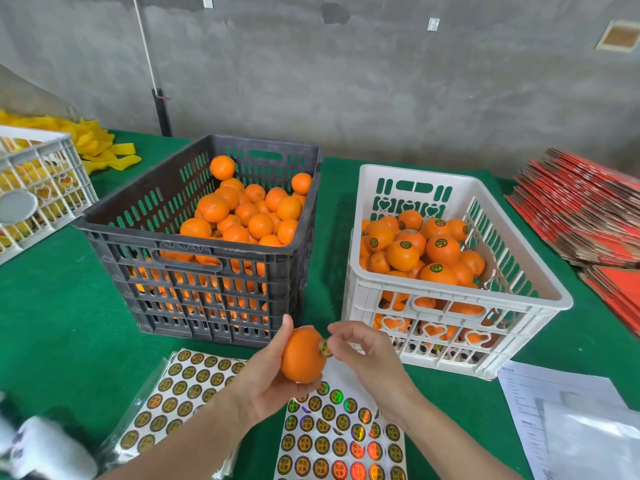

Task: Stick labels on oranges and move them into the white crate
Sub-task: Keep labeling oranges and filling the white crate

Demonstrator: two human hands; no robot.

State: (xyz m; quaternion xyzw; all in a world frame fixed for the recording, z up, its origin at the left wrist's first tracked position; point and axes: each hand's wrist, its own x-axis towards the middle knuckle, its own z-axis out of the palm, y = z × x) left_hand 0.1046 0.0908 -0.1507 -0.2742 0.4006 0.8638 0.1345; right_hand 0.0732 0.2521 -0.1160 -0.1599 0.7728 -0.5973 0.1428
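Left crate (187,244) beside right crate (450,293), label sheets (343,438) before.

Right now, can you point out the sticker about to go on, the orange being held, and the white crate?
sticker (325,348): head view, its round gold face.
held orange (303,355): head view, middle of its bare peel.
white crate (415,172): head view, its far rim.

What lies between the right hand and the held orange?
A round gold label, pinched by the right hand at the side of the orange, which the left hand grips. Head view.
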